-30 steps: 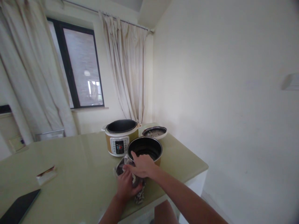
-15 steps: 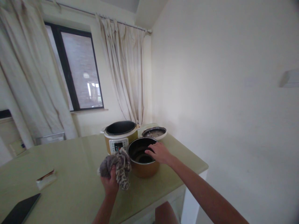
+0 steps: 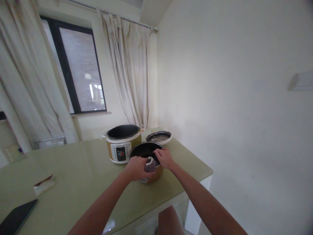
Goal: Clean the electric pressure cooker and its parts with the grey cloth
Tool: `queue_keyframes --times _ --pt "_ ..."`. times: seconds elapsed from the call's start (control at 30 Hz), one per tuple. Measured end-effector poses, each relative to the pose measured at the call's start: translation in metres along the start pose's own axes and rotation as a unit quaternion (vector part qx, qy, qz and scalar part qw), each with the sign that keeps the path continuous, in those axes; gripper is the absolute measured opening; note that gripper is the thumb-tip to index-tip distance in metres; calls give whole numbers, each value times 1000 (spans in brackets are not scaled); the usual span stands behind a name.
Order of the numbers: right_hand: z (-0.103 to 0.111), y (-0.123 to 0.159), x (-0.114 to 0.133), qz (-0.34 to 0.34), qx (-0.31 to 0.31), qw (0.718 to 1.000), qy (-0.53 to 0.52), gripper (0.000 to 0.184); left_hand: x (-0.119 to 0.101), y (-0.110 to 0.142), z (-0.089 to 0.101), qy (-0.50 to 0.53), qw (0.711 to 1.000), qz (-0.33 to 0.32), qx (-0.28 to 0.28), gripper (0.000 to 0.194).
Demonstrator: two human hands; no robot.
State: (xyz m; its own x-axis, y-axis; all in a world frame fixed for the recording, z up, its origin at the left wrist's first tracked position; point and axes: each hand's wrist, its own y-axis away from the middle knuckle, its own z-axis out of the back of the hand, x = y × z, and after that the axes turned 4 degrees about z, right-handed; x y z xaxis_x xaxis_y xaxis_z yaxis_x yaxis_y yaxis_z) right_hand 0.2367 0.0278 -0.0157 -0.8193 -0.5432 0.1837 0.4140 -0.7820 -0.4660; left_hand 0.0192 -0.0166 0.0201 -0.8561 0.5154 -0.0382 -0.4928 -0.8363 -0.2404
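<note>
A round inner pot, dark inside and orange-brown outside, stands near the table's front right edge. My left hand is closed on a grey patterned cloth, pressed against the near rim and outer wall of the pot. Part of the cloth hangs down the pot's front. My right hand grips the right side of the pot's rim, thumb toward the inside. Behind and to the left stands the rice cooker body, its top uncovered and its control panel facing me. The round lid lies upturned behind the pot.
The pale green table ends close to the right of the pot, near a white wall. At the left lie a small white packet and a dark flat tablet-like object. Curtains and a window are behind.
My left hand has brought the cloth rightward from beside the pot onto its near rim. My right hand stays at the pot's right rim. The view has shifted slightly.
</note>
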Motion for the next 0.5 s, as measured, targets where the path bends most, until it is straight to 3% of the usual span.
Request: queue_keyframes --times 0.17,0.27,0.4,0.5 --pt "3 -1 2 -38 -11 996 -86 37 51 7 -7 48 989 -122 -74 49" --pt "8 -2 0 -42 -11 995 -91 35 67 9 -10 67 976 -151 -141 47" --pt "16 -6 8 -41 9 997 -72 43 59 9 -21 20 975 -131 -181 40" --pt "16 -7 35 -46 49 998 -22 49 42 6 -29 2 979 -105 -174 41"
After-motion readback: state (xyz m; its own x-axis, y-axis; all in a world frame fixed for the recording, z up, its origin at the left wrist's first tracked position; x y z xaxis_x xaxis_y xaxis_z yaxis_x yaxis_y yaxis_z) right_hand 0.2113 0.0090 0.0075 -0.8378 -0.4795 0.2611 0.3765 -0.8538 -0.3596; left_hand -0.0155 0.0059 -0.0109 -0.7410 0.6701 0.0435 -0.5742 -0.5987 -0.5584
